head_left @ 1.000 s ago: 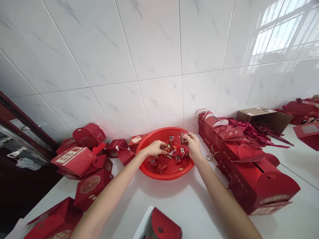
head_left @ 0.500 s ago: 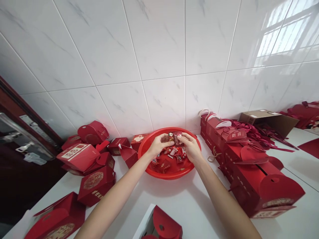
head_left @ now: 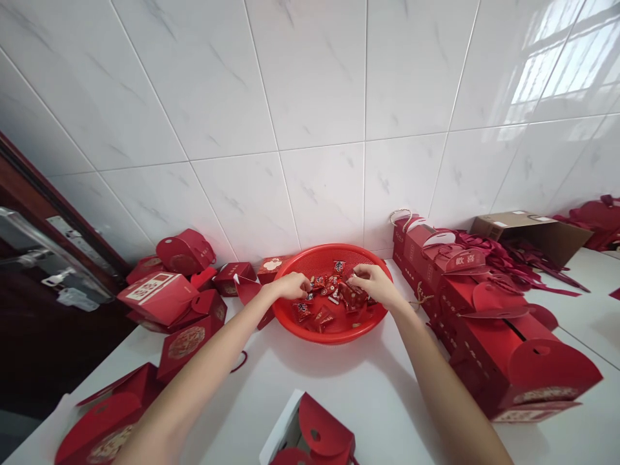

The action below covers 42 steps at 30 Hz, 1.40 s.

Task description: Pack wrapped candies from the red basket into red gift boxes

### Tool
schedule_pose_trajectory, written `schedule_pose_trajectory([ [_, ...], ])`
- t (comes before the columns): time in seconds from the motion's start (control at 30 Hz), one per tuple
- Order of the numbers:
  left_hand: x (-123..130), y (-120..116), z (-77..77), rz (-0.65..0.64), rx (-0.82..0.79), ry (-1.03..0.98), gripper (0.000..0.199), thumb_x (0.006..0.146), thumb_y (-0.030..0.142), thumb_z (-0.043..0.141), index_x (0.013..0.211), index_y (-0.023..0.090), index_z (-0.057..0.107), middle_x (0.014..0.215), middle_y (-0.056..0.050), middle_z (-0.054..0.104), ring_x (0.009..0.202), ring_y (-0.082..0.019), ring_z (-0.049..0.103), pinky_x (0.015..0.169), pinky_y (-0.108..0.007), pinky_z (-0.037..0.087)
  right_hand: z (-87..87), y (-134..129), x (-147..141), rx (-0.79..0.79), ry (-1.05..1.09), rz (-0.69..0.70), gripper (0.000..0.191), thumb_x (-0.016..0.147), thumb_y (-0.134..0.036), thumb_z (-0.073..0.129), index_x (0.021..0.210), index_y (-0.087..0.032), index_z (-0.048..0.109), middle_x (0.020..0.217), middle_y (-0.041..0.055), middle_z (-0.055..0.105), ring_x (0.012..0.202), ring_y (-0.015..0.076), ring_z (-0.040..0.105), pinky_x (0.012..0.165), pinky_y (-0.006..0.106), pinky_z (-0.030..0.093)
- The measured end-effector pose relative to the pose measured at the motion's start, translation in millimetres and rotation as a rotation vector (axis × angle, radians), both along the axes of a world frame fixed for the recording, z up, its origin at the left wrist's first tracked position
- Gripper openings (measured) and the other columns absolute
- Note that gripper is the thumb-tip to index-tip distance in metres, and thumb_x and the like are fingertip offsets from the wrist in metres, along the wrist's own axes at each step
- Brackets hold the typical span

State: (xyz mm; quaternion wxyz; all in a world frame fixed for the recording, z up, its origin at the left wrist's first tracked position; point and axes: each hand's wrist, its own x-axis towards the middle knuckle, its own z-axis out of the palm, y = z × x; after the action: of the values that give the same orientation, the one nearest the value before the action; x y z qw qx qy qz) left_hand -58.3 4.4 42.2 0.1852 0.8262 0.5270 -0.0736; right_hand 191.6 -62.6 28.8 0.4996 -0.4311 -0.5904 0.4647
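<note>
A red plastic basket (head_left: 329, 337) stands against the wall with wrapped candies (head_left: 334, 287) in its middle. My left hand (head_left: 293, 285) reaches over its left side, fingers curled together low among the candies; what they hold, if anything, is hidden. Over the right side, my right hand (head_left: 374, 284) pinches a wrapped candy at its fingertips, just above a dark red wrapper (head_left: 353, 297). Close to me on the white table, a red gift box (head_left: 327, 429) lies with its flaps open.
Several red gift boxes (head_left: 186, 349) crowd the left side. On the right, a row of red boxes (head_left: 513, 361) runs towards the wall. Behind it are dark red ribbons (head_left: 504, 255) and a cardboard box (head_left: 527, 226). The tiled wall (head_left: 320, 194) rises behind the basket.
My hands have moved apart and lower into the basket. The two wrapped candies held together between them are no longer side by side. The view has shifted slightly.
</note>
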Motion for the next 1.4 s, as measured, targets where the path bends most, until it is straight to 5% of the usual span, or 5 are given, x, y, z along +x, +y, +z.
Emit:
schedule_pose_trajectory([
  [0.4,16.3,12.9,-31.1,0.115,0.049,0.060,0.033,0.058,0.024,0.082,0.086,0.020,0.065,0.090,-0.007,0.072,0.089,-0.026,0.068,0.069,-0.028,0.048,-10.9,5.9,-16.5,0.060,0.088,-0.083,0.021,0.063,-0.037,0.070,0.063,-0.020,0.058,0.057,-0.0052,0.051,0.057,0.0116,0.045,0.055,0.025,0.034],
  [0.63,10.0,1.9,-10.0,0.035,0.006,-0.319,0.034,0.073,0.024,0.071,0.105,0.018,0.064,0.093,-0.003,0.072,0.087,-0.019,0.068,0.073,-0.026,0.054,-4.0,4.1,-16.2,-0.008,0.238,-0.095,0.028,0.054,-0.038,0.081,0.065,-0.020,0.063,0.058,-0.0029,0.059,0.058,0.0138,0.052,0.057,0.026,0.041],
  [0.8,10.1,-8.1,11.9,0.003,-0.088,-0.561,0.017,0.076,0.019,0.063,0.089,0.018,0.073,0.089,-0.003,0.076,0.083,-0.018,0.069,0.078,-0.027,0.054,4.1,-2.5,-11.7,-0.022,0.238,-0.061,0.031,0.059,-0.044,0.082,0.065,-0.019,0.065,0.062,-0.0005,0.062,0.060,0.0140,0.053,0.057,0.026,0.043],
  [1.07,7.6,-10.5,5.9,-0.056,-0.025,-0.280,0.036,0.078,0.020,0.060,0.112,0.019,0.072,0.114,-0.006,0.075,0.101,-0.021,0.069,0.083,-0.027,0.053,13.1,-10.0,-8.4,0.012,0.208,-0.052,0.031,0.065,-0.046,0.080,0.067,-0.018,0.066,0.062,-0.0016,0.059,0.058,0.0120,0.047,0.057,0.026,0.039],
  [1.4,32.8,4.5,-8.4,-0.101,0.007,-0.048,0.026,0.081,0.019,0.059,0.100,0.024,0.077,0.107,-0.002,0.078,0.099,-0.020,0.070,0.086,-0.024,0.051,16.3,-8.3,-6.6,0.023,0.288,-0.162,0.029,0.063,-0.043,0.080,0.070,-0.019,0.066,0.066,0.0006,0.064,0.061,0.0154,0.055,0.059,0.028,0.042],
])
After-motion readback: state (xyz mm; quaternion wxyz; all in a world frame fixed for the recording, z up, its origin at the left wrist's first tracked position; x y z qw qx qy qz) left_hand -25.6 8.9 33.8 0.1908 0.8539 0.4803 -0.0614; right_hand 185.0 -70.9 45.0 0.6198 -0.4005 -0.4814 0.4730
